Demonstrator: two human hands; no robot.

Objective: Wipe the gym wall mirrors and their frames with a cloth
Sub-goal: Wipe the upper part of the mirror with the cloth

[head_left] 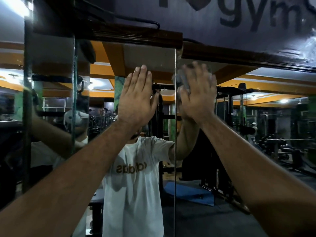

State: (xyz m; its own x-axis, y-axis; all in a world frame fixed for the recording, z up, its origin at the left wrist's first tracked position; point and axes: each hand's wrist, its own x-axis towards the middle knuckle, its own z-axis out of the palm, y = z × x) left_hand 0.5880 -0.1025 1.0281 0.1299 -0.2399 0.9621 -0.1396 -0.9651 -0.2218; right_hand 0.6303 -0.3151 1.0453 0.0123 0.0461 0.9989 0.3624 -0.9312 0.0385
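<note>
A: where's the cloth [183, 82]?

B: grey, pressed flat on the right mirror [239, 134] under the right hand [199, 98], just below the dark wooden frame [136, 35]. Fingers straight, released. Left hand [136, 100] flat on the middle mirror [136, 185], holding nothing.

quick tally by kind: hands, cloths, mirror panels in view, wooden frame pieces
Hands: 2 (left hand flat on the glass, right hand pressing the cloth)
Cloths: 1 (grey cloth)
Mirror panels: 3 (left panel, middle panel, right panel)
Wooden top frame pieces: 2 (one, another)
Total: 8
</note>
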